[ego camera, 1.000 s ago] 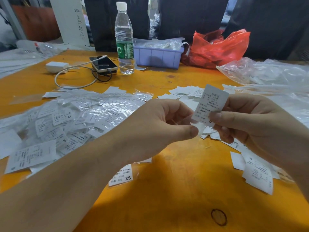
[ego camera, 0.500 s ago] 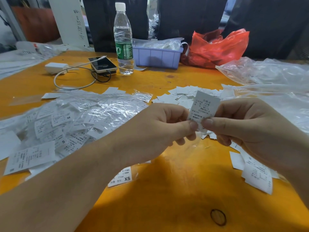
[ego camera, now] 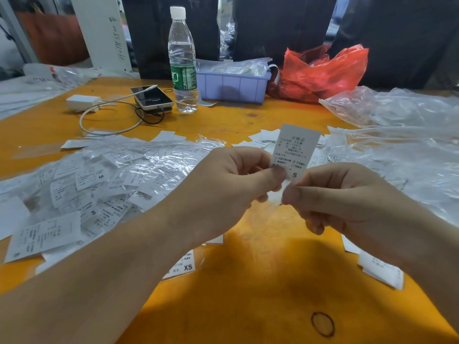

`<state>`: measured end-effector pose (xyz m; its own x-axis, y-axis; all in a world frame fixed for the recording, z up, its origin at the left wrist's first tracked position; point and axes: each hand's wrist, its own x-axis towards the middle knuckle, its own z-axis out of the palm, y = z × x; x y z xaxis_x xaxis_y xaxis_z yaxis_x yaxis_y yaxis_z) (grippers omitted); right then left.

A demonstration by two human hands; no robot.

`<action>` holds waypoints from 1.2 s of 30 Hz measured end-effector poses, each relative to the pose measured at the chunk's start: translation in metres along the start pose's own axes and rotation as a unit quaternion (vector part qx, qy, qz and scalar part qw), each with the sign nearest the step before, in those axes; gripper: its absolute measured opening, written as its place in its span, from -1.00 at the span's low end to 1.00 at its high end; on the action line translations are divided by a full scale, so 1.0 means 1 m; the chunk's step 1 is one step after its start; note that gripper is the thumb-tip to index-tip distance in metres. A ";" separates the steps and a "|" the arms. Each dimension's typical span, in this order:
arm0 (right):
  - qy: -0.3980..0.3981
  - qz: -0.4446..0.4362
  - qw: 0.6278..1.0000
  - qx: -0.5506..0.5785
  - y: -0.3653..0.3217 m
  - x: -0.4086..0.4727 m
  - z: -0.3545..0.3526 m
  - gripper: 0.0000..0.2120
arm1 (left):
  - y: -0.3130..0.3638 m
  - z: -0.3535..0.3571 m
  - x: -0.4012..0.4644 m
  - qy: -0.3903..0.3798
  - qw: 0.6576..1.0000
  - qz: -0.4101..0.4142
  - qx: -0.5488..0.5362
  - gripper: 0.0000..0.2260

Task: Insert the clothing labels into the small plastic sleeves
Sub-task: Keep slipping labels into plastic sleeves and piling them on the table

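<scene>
Orange and cluttered, the bench [ego camera: 248, 294] carries two heaps that tell me where the job stands. On my left lies a wide pile of sleeved labels [ego camera: 104, 180], shiny under their clear plastic, with size letters M and S showing through; one marked XS [ego camera: 185, 265] sits by itself near my left forearm. Beyond my hands a scatter of bare labels [ego camera: 263, 139] waits, and more loose ones [ego camera: 380, 269] lie under my right wrist. I judge the work well under way but far from finished.

Between my hands stands the label [ego camera: 295, 150] in play, upright and marked S at its lower end. My left hand [ego camera: 223, 189] pinches its lower left edge, thumb tip pressed toward the curled forefinger. My right hand [ego camera: 347, 197] pinches just beneath and to the right of the S, fingers curled tight. Each grip is nearly closed, with only the thin material between the fingertips. A faint clear film seems to hang below the label, so I take the sleeve to be there, though I cannot tell how far the label has entered it.

Behind, a water bottle [ego camera: 182, 60], a phone [ego camera: 151, 98] and a red bag [ego camera: 320, 73] stand well apart from the work.
</scene>
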<state>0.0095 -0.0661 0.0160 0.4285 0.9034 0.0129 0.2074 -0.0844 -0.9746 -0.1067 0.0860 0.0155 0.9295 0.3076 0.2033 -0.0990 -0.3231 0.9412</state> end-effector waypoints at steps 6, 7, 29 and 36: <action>-0.007 0.027 0.999 0.043 0.003 0.001 0.008 -0.88 | 0.000 0.004 -0.001 0.013 1.000 0.010 0.014 -0.87; -0.003 0.026 0.998 0.048 0.003 0.001 0.008 -0.90 | 0.000 0.004 -0.001 0.013 1.000 0.007 0.011 -0.87; 0.060 -0.029 0.998 0.001 -0.005 -0.002 -0.001 -0.73 | 0.000 -0.007 0.003 -0.074 0.995 -0.063 0.001 -0.87; 0.051 -0.018 0.998 0.044 -0.003 -0.001 -0.002 -0.63 | -0.001 -0.005 0.002 -0.087 0.995 -0.041 -0.025 -0.94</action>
<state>0.0106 -0.0677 0.0196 0.5110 0.8569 0.0675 0.1492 -0.0111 -0.9887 -0.1065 0.0917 0.0169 0.9823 0.1694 0.0803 -0.0346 -0.2572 0.9657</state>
